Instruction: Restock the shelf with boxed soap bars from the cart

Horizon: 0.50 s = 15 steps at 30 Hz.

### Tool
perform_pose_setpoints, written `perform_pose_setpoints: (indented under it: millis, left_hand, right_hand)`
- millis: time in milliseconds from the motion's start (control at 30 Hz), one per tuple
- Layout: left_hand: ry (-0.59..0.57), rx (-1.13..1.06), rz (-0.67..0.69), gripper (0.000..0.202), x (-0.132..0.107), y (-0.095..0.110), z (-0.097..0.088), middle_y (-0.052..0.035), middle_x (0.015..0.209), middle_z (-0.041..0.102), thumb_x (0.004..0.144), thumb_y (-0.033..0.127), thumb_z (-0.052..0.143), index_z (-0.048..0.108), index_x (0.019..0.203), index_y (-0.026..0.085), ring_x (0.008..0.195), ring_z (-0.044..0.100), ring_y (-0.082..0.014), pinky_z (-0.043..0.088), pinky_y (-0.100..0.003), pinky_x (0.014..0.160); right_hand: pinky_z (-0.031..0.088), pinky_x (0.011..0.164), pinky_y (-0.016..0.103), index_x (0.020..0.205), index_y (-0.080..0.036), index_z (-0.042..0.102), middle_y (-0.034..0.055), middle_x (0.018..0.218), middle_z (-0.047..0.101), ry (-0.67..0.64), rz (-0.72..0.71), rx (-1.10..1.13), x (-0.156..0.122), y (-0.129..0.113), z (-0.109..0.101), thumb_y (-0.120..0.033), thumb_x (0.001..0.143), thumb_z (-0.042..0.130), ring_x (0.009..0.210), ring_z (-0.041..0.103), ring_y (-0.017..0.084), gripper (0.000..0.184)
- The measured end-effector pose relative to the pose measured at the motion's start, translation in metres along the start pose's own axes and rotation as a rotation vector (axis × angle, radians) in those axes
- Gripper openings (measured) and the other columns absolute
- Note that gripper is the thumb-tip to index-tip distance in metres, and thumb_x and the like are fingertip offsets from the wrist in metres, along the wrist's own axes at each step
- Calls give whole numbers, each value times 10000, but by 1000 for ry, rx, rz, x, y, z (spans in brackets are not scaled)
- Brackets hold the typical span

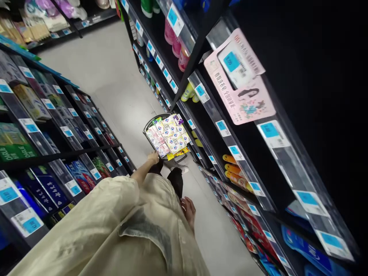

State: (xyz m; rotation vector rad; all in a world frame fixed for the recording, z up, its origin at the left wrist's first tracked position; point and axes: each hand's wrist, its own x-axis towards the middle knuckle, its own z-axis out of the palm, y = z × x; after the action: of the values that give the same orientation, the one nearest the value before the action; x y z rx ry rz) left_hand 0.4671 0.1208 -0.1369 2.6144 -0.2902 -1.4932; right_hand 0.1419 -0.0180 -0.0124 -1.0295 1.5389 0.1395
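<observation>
A dark shopping basket (149, 123) is low in the aisle ahead of my legs. White boxes (173, 137) with coloured prints fill it in rows, with a purple pack (177, 119) at one corner and yellow packs (179, 154) along the near side. My left hand (153, 156) reaches down to the basket's near left edge, its fingers closed there; the exact grip is small and partly hidden. Beside my light jacket, my right hand (188, 211) hangs with loosely bent fingers, holding nothing visible.
Toothpaste boxes (43, 188) line the left shelves. On the right, tall shelves carry pink bottles (176, 44), orange-capped bottles (234, 168), blue packs (307, 245) and a pink price sign (238, 82) that sticks out. Grey floor (115, 76) runs between the shelves.
</observation>
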Motion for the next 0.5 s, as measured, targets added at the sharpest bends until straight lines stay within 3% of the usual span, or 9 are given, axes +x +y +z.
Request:
perform_pose_setpoints:
  millis: [100,233,367,500]
  left_hand:
    - [90,-57,-85,570,31,-14,-17,-267,1563,494,1021,228,624,456,1547,86,1466,502,-381,511,-501,1136]
    - [199,-103,-134,793,80,-20,-36,-301,1684,333,999,303,664,286,1648,49,1568,360,-399,450,-498,1205]
    - [240,-107,-112,1030,129,-14,-37,-287,1775,188,908,297,759,170,1710,32,1653,207,-407,346,-505,1295]
    - [219,-63,-43,1074,161,-7,-32,-296,1757,243,841,145,749,139,1713,3,1629,243,-407,289,-531,1312]
  right_hand:
    - [639,775,435,908,-385,731,-4,903,852,-1,48,-61,-10,7,-7,-687,642,827,904,812,318,414]
    - [649,786,488,877,-425,730,3,907,854,22,106,-124,-17,12,-20,-742,624,806,882,820,347,412]
    - [658,835,539,882,-434,723,23,907,856,31,170,-193,-16,20,-39,-809,550,810,887,829,382,508]
    - [657,886,508,938,-444,715,10,952,864,46,221,-246,-22,28,-56,-854,578,788,950,838,359,550]
